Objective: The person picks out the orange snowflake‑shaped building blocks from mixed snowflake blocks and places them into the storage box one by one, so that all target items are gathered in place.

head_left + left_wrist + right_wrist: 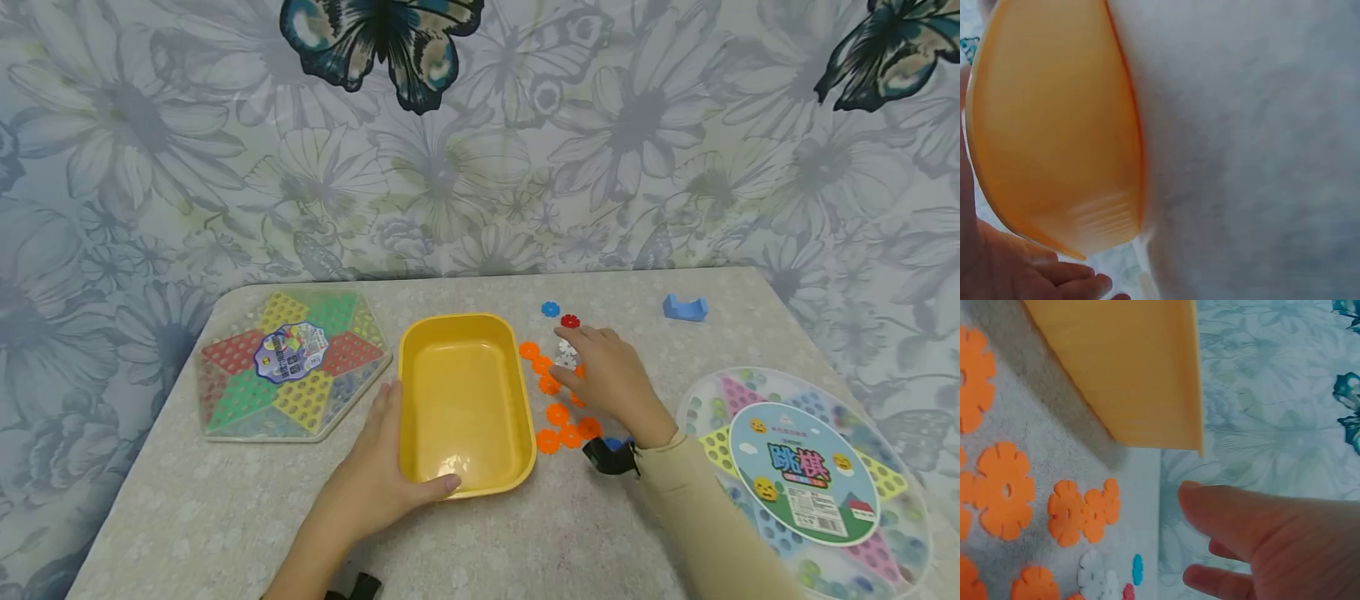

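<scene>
A yellow plastic tray [468, 400] stands on the table with nothing in it. My left hand [378, 467] rests against its near left corner, fingers stretched along the left wall and thumb along the front rim. In the left wrist view, the fingers [1079, 282] lie loosely beside the tray's end. To the tray's right, my right hand [611, 379] hovers over white flower-shaped pieces [567, 352], thumb and fingers apart with nothing between them. Orange flower-shaped pieces [557, 414] lie scattered between tray and hand. A red piece [570, 321] and a blue piece [551, 309] lie beyond.
A hexagonal clear-lidded game box [292, 408] lies left of the tray. At the right is a round Chinese checkers box [802, 475], partly behind the right sleeve. A small blue plastic part [685, 308] sits near the back edge. A flower-patterned wall [480, 208] rises behind the table.
</scene>
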A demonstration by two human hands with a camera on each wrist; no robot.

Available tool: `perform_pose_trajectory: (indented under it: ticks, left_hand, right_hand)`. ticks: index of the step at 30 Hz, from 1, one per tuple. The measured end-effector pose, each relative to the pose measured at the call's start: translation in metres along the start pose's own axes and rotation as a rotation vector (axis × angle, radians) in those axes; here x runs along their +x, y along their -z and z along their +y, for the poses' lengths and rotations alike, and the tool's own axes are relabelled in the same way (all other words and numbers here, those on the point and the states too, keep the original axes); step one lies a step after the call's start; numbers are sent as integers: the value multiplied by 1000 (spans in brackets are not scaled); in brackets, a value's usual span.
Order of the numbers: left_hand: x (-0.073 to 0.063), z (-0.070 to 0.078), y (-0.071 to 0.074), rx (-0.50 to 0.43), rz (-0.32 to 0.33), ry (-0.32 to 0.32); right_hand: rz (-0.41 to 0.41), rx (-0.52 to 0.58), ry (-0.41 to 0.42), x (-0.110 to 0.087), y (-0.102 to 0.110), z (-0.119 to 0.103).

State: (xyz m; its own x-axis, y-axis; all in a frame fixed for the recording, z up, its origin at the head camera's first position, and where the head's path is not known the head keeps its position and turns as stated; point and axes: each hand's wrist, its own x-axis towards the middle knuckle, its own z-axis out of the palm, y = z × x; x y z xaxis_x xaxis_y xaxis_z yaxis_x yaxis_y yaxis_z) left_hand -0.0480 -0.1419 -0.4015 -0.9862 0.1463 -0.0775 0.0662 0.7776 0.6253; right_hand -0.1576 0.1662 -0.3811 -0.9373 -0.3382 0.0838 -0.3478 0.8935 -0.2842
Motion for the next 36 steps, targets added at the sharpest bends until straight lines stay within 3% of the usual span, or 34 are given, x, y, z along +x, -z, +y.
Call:
perform_pose_trajectory:
  ticks: [6,12,18,27,36]
  left_hand:
    - [0,-9,-10,-219,0,-91]
    - [8,-15,-14,-359,-20,-134]
    - [16,-21,-18,-393,-11,-135]
    - [15,-30,-31,-443,45,-89]
    - [14,-33,-34,-464,44,-77]
  right_hand:
    - [-126,107,-65,32,-15,1]
    - [-159,26,-51,54,-36,1]
    - [-145,-17,-87,61,-47,-1]
    - [-113,164,-139,59,-45,2]
    - [-165,167,-167,58,-38,6]
